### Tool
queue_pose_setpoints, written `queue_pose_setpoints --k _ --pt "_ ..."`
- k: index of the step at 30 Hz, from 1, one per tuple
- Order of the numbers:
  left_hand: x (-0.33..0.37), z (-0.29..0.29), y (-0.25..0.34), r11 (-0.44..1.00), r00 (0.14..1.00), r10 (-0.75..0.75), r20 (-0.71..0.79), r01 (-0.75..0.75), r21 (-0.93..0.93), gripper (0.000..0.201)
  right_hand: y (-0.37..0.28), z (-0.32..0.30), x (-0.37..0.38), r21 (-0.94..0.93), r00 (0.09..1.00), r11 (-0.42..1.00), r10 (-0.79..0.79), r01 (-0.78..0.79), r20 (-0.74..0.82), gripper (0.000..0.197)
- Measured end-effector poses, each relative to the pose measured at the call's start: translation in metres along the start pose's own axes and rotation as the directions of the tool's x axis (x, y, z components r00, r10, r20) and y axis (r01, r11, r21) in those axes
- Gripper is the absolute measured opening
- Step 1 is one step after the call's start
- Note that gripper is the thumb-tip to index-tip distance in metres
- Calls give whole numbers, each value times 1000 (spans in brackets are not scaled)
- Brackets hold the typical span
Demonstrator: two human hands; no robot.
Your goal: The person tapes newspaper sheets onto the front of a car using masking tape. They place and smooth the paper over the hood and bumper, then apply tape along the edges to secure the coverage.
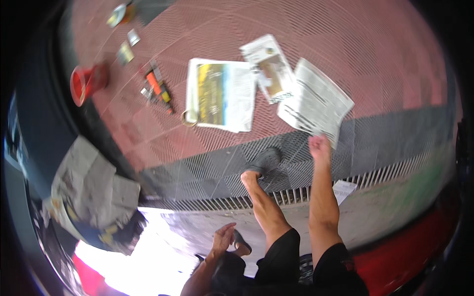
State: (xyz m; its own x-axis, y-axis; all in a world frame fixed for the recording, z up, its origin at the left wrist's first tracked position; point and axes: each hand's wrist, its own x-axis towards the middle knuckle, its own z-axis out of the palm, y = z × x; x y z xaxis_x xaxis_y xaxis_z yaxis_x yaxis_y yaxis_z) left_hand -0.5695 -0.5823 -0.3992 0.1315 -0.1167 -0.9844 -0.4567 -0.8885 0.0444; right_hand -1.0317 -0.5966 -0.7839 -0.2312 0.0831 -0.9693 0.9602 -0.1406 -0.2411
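My right hand (320,146) reaches forward to the lower edge of a newspaper sheet (316,98), its fingers closed on the paper. Overlapping that sheet is a printed page (270,69) with a brown picture. To the left lies a stack of papers (241,93), its top one bearing a yellow and blue picture. A thin tan ring (189,118) rests at the stack's lower left corner. My left hand (224,238) hangs near my knee, holding nothing, fingers loosely apart.
An orange and black tool (158,86) lies left of the stack, with small metal pieces beside it. Farther left is a red bucket-like container (81,86) on its side. Grey-brown paper (94,177) covers something at left. A slotted drain grate (390,171) crosses near my foot.
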Motion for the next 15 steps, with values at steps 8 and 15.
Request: queue_pose_setpoints --k 8,15 --pt "-41 55 30 916 907 398 -136 -400 13 35 -81 -2 -237 -746 786 373 -533 551 314 48" --pt "-182 76 79 491 450 871 -197 -811 318 46 -24 -30 -497 225 -90 -577 254 785 963 29"
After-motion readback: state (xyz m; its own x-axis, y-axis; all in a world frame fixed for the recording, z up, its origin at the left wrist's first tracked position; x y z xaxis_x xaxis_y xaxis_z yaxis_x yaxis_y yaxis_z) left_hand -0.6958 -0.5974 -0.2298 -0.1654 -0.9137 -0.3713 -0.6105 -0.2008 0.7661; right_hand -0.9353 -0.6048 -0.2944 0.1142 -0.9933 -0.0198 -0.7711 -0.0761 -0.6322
